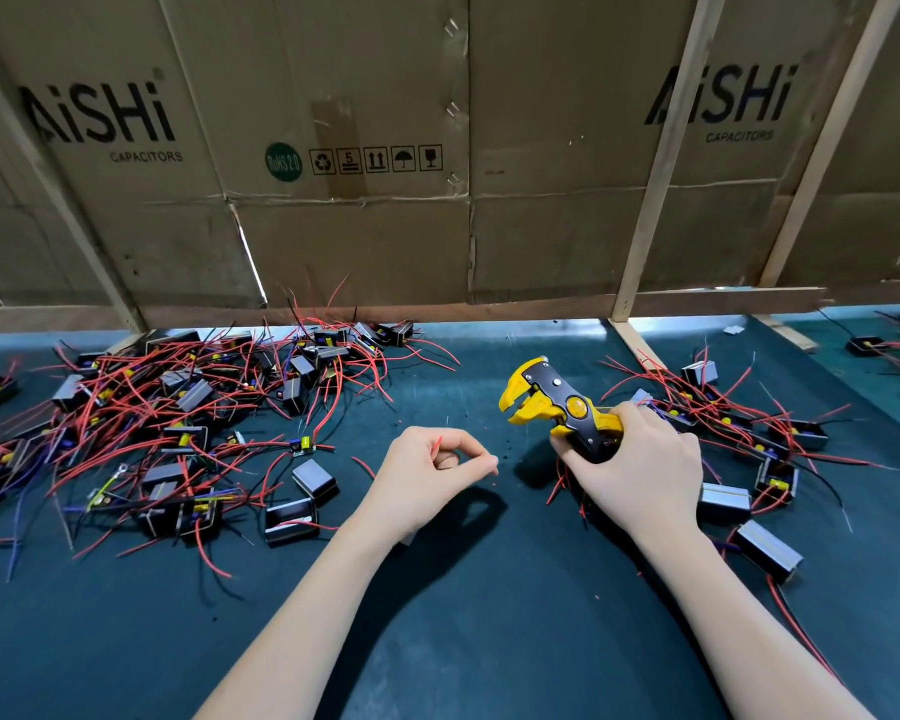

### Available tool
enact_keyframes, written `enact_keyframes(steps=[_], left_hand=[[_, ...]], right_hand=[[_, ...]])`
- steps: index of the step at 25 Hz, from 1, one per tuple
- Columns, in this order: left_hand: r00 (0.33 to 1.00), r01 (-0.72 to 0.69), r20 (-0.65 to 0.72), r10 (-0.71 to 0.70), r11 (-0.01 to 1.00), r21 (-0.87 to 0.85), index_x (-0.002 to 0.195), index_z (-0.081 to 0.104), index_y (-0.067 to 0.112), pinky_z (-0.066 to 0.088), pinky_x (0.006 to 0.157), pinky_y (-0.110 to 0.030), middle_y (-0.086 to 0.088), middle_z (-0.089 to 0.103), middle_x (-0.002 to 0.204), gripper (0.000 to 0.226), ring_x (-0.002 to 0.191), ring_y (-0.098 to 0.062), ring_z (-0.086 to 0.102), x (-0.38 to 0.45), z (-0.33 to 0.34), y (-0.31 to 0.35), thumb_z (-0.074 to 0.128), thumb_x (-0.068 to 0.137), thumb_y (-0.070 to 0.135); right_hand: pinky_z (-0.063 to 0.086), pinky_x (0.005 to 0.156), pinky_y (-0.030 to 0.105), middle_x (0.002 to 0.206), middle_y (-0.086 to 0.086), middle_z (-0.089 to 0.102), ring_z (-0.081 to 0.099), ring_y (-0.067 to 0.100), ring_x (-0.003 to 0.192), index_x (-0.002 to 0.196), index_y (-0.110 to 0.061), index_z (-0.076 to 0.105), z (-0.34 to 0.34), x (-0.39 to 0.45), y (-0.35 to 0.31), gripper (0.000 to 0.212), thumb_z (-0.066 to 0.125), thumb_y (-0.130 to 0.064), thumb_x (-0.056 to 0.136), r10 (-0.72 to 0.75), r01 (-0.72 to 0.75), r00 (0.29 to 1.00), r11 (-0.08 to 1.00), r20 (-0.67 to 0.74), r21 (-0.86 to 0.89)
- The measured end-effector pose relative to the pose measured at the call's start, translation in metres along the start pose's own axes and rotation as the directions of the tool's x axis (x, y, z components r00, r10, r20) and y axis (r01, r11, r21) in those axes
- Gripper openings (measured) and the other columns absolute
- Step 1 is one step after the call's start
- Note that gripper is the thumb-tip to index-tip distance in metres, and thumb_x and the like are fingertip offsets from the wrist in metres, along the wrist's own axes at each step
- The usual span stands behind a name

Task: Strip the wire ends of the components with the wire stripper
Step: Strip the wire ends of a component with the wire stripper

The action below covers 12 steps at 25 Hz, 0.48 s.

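While the left hand hovers over the dark green mat with thumb and forefinger curled into a ring, it pinches a thin red wire whose tip pokes up just above the knuckles; the other fingers tuck loosely beneath. Over on the right, the right hand wraps its fingers tight round the handles of the yellow-and-black wire stripper, head raised and angled up-left toward the middle of the bench, its yellow jaws parted, with a few red leads trailing out under the palm. Both bare forearms reach in from the bottom edge. To the left sprawls a big tangled heap of components, small dark boxes with red, black and blue leads. A smaller pile sits just behind and beside the right hand, several grey boxes close to the wrist. Tiny red and black flecks of insulation dot the mat between the hands. Behind everything stands a cardboard wall printed "AiSHi CAPACITORS", braced by pale wooden slats.
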<state>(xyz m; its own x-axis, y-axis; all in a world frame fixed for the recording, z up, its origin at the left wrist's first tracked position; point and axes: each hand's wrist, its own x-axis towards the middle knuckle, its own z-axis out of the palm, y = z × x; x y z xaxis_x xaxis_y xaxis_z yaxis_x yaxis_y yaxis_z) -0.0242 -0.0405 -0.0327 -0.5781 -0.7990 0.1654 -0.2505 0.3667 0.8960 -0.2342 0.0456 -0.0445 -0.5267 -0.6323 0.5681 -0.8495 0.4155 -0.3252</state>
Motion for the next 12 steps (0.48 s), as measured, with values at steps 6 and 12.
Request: enact_keyframes(steps=[6, 12], left_hand=[[0.981, 0.158, 0.141, -0.136, 0.975, -0.158, 0.114, 0.059, 0.021, 0.051, 0.077, -0.023, 0.004, 0.074, 0.088, 0.034, 0.083, -0.012, 0.07, 0.001, -0.012, 0.001, 0.073, 0.085, 0.035], [0.986, 0.104, 0.139, -0.093, 0.992, -0.071, 0.089, 0.076, 0.015, 0.053, 0.069, -0.024, -0.006, 0.075, 0.081, 0.008, 0.072, -0.014, 0.067, -0.001, -0.035, -0.007, 0.078, 0.083, 0.018]], right_hand=[[0.035, 0.077, 0.039, 0.079, 0.001, 0.063, 0.062, 0.03, 0.083, 0.08, -0.017, 0.058, 0.0, 0.0, 0.0, 0.054, 0.064, -0.07, 0.071, -0.001, 0.001, 1.0, 1.0, -0.002, -0.01], [0.033, 0.074, 0.039, 0.077, 0.005, 0.064, 0.062, 0.032, 0.078, 0.084, -0.013, 0.065, 0.002, -0.002, -0.002, 0.054, 0.074, -0.063, 0.067, -0.072, 0.068, 0.995, 0.996, -0.066, -0.058]])
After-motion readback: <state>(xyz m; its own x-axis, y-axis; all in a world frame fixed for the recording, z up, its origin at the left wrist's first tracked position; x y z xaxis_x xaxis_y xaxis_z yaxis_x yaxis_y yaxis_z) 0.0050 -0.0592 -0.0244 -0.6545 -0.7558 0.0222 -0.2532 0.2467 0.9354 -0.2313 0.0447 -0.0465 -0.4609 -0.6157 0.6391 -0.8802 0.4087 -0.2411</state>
